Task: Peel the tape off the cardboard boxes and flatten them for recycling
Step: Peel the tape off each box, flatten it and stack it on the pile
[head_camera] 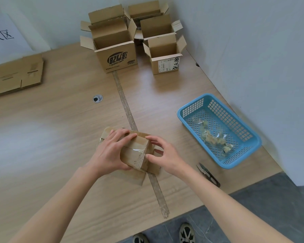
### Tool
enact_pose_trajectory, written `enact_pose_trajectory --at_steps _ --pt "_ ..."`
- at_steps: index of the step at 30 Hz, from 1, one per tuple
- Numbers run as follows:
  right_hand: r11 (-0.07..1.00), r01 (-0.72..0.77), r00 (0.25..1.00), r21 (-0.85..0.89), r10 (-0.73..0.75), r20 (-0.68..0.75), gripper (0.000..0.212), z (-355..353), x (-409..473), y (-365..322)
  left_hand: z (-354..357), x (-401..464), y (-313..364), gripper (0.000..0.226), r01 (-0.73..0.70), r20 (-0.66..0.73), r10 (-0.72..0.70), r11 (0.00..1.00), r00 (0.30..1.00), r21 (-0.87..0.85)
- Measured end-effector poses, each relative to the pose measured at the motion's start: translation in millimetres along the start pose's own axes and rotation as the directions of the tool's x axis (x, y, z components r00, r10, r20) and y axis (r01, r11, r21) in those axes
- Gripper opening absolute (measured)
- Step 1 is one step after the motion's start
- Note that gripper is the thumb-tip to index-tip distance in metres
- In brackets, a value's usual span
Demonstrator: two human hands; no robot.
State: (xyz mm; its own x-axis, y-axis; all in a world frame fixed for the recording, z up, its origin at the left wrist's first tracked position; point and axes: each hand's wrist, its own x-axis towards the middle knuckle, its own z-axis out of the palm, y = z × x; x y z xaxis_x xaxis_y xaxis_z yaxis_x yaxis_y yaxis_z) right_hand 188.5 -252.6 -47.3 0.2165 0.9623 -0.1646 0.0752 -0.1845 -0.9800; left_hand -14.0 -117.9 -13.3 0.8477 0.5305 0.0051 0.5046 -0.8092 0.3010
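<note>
Both hands gripping taped cardboard box, rt fingertips maybe picking tape

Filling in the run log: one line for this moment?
step: tape peeling | left hand: grips small box | right hand: fingertips at clear tape | basket: tape scraps | snips: unused
</note>
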Motion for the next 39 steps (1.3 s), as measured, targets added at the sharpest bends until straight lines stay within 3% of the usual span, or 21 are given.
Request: enact_pose_trajectory --at_steps 7,12,15,17,21,26,28,30,33,37,39 --pt "0.998 -0.053 0.998 -0.036 0.052 -0.020 0.065 5 0 -2 -3 -1 5 0.111 0.031 0.017 -0.031 1.000 0.999 0.003" --pt "0.990 -0.135 0.988 -0.044 0.131 -0.081 0.054 4 8 -13 -3 -1 5 0.111 0.028 0.021 -0.028 1.000 0.999 0.004" --pt "0.983 -0.120 0.991 -0.141 0.109 -0.084 0.049 2 7 -21 -2 -2 5 0.112 0.032 0.018 -0.033 0.999 0.999 0.003" --pt "0.952 -0.084 0.994 -0.295 0.060 -0.086 0.050 2 2 -25 -1 -2 4 0.112 0.025 0.006 -0.025 1.000 1.000 -0.001" --pt "0.827 -0.003 0.981 -0.562 -0.108 -0.164 0.052 9 -8 -29 2 -2 2 0.112 0.018 -0.013 -0.018 1.000 1.000 -0.005" --pt "0.650 0.151 0.899 -0.744 -0.403 -0.169 0.012 13 -16 -33 3 -1 3 0.111 0.027 -0.014 -0.028 0.999 1.000 -0.023" --pt "0.518 0.195 0.863 -0.833 -0.494 -0.105 0.011 13 -16 -33 1 0 4 0.111 0.026 -0.004 -0.026 0.999 1.000 -0.025" --pt "0.314 0.252 0.828 -0.915 -0.560 0.036 0.017 11 -13 -29 -1 1 5 0.111 0.027 0.009 -0.026 0.999 1.000 -0.024" --pt "0.084 0.337 0.755 -0.938 -0.620 0.215 0.025 7 -8 -28 -2 1 6 0.113 0.035 0.016 -0.035 0.999 0.999 -0.029" --pt "-0.064 0.418 0.684 -0.906 -0.634 0.361 0.029 3 -5 -31 1 0 4 0.115 0.040 0.001 -0.040 0.999 0.999 -0.028" --pt "-0.073 0.439 0.673 -0.895 -0.633 0.382 0.027 1 -3 -33 4 0 4 0.117 0.035 -0.004 -0.035 0.999 0.999 -0.029"
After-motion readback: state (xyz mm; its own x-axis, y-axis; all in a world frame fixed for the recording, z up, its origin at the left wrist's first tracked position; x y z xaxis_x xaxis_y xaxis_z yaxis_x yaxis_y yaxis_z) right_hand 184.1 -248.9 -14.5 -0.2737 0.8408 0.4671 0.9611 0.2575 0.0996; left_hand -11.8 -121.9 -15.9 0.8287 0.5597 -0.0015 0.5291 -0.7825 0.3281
